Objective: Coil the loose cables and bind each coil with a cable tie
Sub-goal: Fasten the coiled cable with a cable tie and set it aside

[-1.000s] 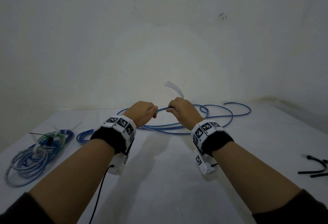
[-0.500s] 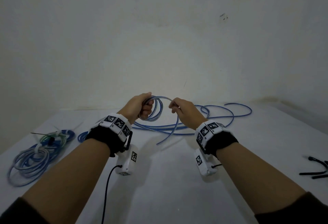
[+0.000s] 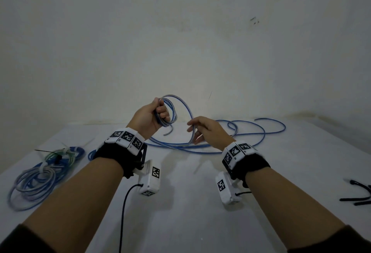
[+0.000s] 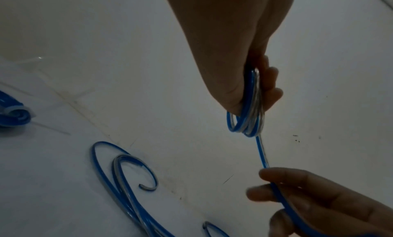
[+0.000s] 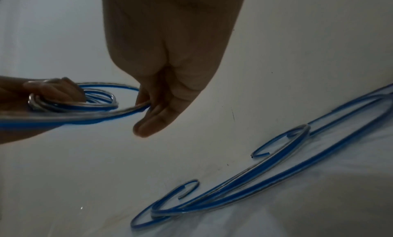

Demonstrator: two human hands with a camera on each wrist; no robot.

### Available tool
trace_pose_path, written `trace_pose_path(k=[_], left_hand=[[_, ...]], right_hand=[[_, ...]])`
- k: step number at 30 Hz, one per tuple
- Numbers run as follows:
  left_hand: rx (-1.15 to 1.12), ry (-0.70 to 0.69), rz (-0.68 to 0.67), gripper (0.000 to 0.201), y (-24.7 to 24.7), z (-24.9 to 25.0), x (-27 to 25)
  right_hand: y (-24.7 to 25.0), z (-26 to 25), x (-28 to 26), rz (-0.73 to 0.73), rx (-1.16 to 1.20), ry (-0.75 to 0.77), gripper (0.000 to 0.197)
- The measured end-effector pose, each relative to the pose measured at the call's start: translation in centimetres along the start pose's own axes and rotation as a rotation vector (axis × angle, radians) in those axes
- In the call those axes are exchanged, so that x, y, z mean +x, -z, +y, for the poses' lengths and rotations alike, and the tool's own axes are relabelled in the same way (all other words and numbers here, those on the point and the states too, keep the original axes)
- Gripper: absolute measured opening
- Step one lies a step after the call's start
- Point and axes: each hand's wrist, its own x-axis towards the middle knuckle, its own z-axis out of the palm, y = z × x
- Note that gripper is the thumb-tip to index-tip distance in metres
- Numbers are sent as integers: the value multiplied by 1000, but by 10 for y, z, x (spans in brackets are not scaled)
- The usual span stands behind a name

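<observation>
Both hands are raised above the white surface [image 3: 180, 222] and set apart. Left hand [image 3: 149, 117] is closed round a small coil [image 3: 170, 112] of blue cable, thumb on one side, curled fingers [image 4: 273, 89] on the other, with a short cut end hanging below it. From the coil one strand arcs across to the right hand [image 3: 208, 132], whose fingers [image 5: 149, 104] hook loosely round it. The rest of the cable [image 3: 251, 132] lies in loose loops on the surface beyond the hands, near the wall [image 3: 180, 32]. At far left lie bound coils [image 3: 40, 172], blue and pale, with white ties on them. Black ties [image 3: 357, 192] lie at the right edge.
</observation>
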Motion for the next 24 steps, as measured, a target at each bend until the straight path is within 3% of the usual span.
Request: trace_pose_path(k=[2, 8, 13, 15, 19, 24], left_hand=[[-6, -9, 0, 38, 0, 1, 0], [1, -31, 9, 42, -4, -1, -2], [38, -68, 29, 50, -9, -13, 3], [109, -85, 14, 45, -12, -16, 5], [437, -167, 82, 15, -12, -23, 9], [613, -170, 49, 14, -7, -27, 9]], right_hand=[[-2, 0, 1, -28, -20, 2, 30], [-9, -1, -1, 24, -78, 92, 4], [-23, -10, -1, -10, -101, 99, 9], [-26, -13, 2, -18, -122, 84, 15], [-28, -16, 3, -46, -145, 87, 23], [-26, -16, 0, -85, -150, 88, 20]])
